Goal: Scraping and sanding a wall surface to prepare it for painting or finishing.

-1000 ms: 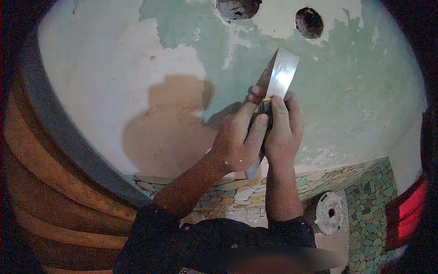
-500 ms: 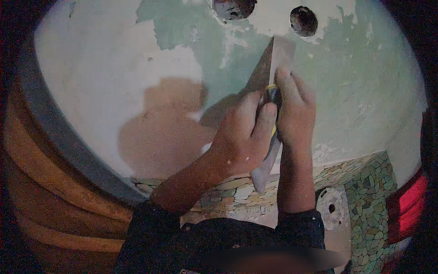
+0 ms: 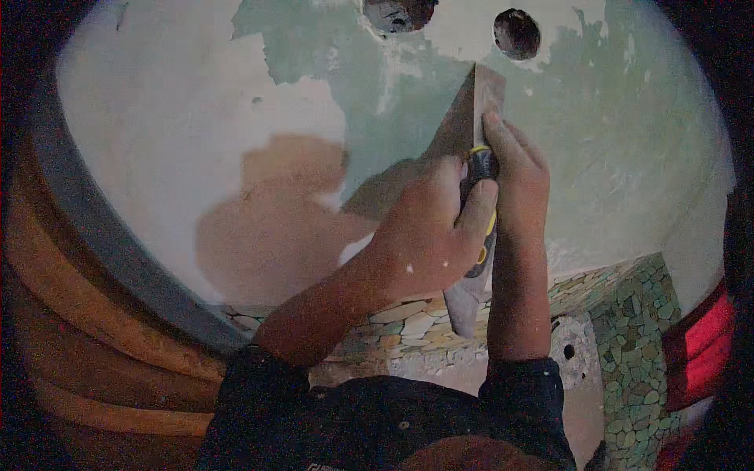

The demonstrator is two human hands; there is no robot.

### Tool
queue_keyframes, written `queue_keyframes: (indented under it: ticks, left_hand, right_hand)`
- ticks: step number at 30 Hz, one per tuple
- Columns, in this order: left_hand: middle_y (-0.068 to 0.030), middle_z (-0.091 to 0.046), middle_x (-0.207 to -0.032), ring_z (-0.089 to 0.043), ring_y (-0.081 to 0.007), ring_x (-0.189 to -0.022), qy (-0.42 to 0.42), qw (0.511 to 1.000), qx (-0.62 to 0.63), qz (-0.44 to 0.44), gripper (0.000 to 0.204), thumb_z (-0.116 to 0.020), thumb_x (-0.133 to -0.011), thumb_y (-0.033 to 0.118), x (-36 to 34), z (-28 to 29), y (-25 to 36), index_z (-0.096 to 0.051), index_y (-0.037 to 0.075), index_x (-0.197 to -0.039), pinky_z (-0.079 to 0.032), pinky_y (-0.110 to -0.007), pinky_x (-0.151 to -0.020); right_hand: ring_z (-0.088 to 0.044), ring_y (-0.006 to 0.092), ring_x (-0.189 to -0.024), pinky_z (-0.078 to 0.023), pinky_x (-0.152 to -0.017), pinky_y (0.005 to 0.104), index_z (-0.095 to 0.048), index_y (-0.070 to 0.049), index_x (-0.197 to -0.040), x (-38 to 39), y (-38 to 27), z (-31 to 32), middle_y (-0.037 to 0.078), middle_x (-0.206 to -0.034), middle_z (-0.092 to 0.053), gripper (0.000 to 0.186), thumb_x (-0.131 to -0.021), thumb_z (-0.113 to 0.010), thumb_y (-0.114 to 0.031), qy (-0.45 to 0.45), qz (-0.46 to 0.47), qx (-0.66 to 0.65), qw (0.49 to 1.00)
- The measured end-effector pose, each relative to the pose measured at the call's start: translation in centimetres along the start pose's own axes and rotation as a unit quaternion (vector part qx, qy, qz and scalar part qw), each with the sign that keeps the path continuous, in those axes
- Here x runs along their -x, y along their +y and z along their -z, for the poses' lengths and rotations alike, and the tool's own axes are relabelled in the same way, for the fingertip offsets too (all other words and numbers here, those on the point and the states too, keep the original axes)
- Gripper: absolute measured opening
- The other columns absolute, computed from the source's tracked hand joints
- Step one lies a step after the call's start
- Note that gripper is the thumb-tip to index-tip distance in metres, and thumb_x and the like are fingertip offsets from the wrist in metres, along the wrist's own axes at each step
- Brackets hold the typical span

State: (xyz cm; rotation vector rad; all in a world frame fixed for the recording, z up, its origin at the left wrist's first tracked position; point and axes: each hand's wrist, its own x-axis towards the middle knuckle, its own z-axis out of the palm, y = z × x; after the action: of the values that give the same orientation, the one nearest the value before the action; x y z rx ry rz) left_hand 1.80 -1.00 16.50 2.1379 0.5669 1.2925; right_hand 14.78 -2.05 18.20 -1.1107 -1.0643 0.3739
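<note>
Brings the scraper (image 3: 482,161) nearer the right-hand hole (image 3: 517,34) than a second ago, before the green-and-white wall (image 3: 620,141). Wraps its handle in the closed left hand (image 3: 424,220); pinches the blade in the narrowed right hand (image 3: 522,169). Leaves open wall rightward, above stone edging (image 3: 416,318). Cannot make out the grey tip (image 3: 463,314) below; cuts off the left-hand hole (image 3: 399,12) above.

Patchy green-white wall (image 3: 620,149), stone-patterned band (image 3: 420,318)
</note>
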Motion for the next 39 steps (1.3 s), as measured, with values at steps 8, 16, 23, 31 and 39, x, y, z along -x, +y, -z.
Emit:
queue_keyframes:
  ticks: [8,16,23,31,39]
  left_hand:
    - [-0.0278,-0.062,-0.08,-0.065,-0.0453,-0.077,0.032,0.998,0.034,-0.031,0.031,-0.052,-0.097,0.026,-0.2,-0.4,-0.4,-0.054,-0.004,-0.097,-0.048,-0.049,-0.069]
    - [-0.0217,-0.061,-0.076,-0.065,-0.0361,-0.077,0.071,0.993,0.092,-0.034,0.03,-0.054,-0.097,0.026,-0.4,-1.6,-0.2,-0.054,-0.004,-0.096,-0.048,-0.044,-0.068]
    - [-0.0242,-0.061,-0.079,-0.067,-0.0371,-0.078,0.057,0.992,0.114,-0.008,0.03,-0.054,-0.096,0.026,-0.8,-1.5,-0.1,-0.054,-0.004,-0.093,-0.047,-0.046,-0.068]
    - [-0.0216,-0.062,-0.078,-0.067,-0.0302,-0.078,0.045,0.991,0.125,-0.015,0.03,-0.054,-0.097,0.025,-0.8,-0.8,0.2,-0.055,-0.005,-0.098,-0.049,-0.044,-0.068]
    - [-0.0225,-0.064,-0.082,-0.067,-0.0283,-0.078,0.019,0.993,0.114,0.017,0.032,-0.053,-0.097,0.027,-1.0,-0.1,0.6,-0.055,-0.005,-0.097,-0.049,-0.043,-0.069]
  right_hand:
    - [-0.064,0.0298,-0.094,-0.046,-0.086,0.0371,-0.067,0.005,-0.111,-0.7,-0.2,0.0,0.023,-0.1,-0.068,0.044,-0.097,-0.055,-0.034,0.016,0.032,0.125,0.992]
    - [-0.065,0.0346,-0.091,-0.047,-0.082,0.0387,-0.067,0.002,-0.108,-1.5,-0.6,0.8,0.023,-0.097,-0.067,0.04,-0.096,-0.054,-0.034,0.007,0.048,0.164,0.985]
    - [-0.06,0.01,-0.079,-0.047,-0.073,0.0258,-0.071,0.004,-0.103,-1.8,-0.8,1.1,0.006,-0.091,-0.069,0.031,-0.093,-0.064,-0.023,0.003,0.145,0.14,0.979]
    - [-0.062,0.0153,-0.083,-0.048,-0.076,0.0286,-0.07,0.004,-0.107,-1.9,-0.1,0.9,0.01,-0.095,-0.069,0.033,-0.092,-0.063,-0.025,0.009,0.181,0.105,0.978]
    - [-0.068,0.0334,-0.089,-0.051,-0.08,0.0381,-0.066,0.001,-0.107,-1.6,-0.6,0.9,0.02,-0.103,-0.068,0.028,-0.095,-0.051,-0.019,-0.006,0.232,0.204,0.951]
